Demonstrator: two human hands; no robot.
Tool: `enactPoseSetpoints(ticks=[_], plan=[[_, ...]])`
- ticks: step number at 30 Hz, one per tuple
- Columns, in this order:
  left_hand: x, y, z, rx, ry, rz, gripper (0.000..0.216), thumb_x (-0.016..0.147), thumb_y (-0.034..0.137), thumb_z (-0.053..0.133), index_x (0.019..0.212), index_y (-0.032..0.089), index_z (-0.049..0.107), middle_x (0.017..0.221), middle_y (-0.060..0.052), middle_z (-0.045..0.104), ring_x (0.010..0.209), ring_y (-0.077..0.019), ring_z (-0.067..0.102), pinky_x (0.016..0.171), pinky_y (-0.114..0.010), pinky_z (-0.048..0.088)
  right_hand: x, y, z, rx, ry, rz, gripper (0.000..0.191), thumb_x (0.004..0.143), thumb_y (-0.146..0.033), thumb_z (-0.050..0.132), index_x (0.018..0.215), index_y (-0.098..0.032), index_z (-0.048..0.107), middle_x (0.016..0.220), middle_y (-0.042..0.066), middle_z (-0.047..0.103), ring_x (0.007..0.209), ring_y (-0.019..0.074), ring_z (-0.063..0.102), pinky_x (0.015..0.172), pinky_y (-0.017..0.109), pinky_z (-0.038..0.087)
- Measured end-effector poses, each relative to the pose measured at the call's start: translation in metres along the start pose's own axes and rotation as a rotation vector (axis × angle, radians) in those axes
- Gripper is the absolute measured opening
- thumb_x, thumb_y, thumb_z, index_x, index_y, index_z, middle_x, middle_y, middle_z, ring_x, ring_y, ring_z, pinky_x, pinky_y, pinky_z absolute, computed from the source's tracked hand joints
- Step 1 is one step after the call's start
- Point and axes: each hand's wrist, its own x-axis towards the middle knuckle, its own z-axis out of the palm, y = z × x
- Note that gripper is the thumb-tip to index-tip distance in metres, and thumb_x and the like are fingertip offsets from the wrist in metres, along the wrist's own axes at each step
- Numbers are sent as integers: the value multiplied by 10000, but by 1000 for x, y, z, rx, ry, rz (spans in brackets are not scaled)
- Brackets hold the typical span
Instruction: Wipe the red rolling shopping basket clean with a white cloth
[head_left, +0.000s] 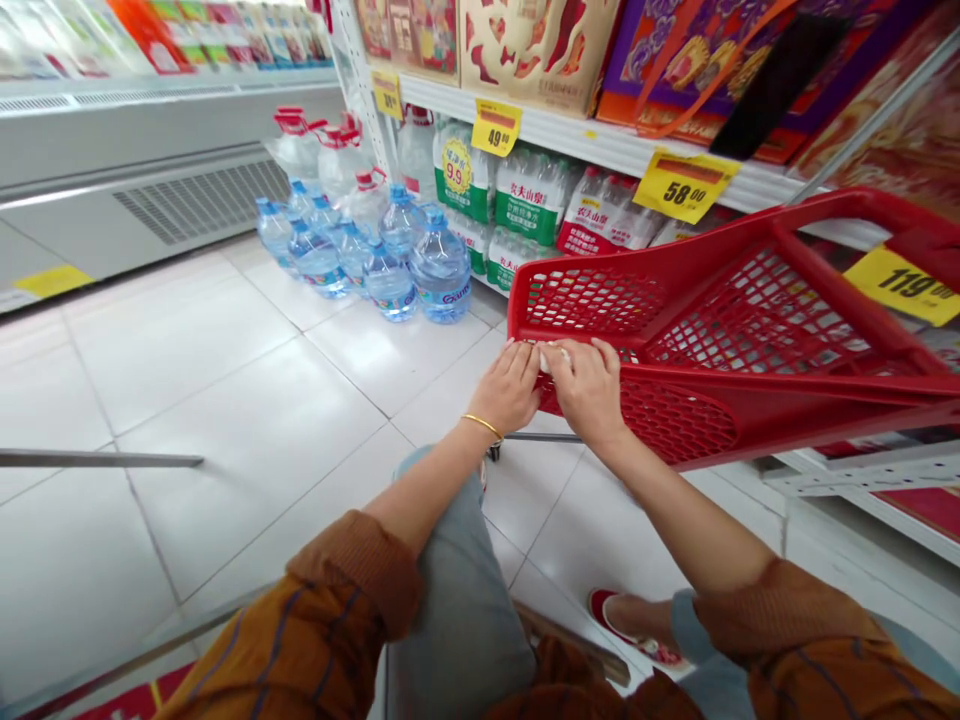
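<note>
Left hand (511, 388): back up, your fingers bent and gripping, angled toward 1 o'clock.
Right hand (589, 390): just beside it at its 3 o'clock, back up, your fingers also curled in a grip.
Left forearm (439, 475): bare, reaching toward 1 o'clock.
Right forearm (690, 510): bare, slanting toward 11 o'clock, so your arms converge.
Left knee (431, 575): bent, pointing to 12 o'clock.

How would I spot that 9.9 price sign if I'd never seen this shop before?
Find the red shopping basket, then look up beyond its left end to the white shelf. Just beneath that shelf, the 9.9 sign is on the upper-left green-wrapped pack of bottles. Its round shape sets it apart from the rectangular yellow price tags nearby.
</note>
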Motion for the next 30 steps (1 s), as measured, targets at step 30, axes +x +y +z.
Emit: enactPoseSetpoints(ticks=[30], plan=[[0,69,15,-28,180,-182,455,901,218,406,1325,61,458,1299,-181,575,1344,-268,405,1141,-488,317,-42,32,-50,150,-115,168,294,937,-152,377,1118,-143,608,1022,104,633,960,209,564,1075,427,360]])
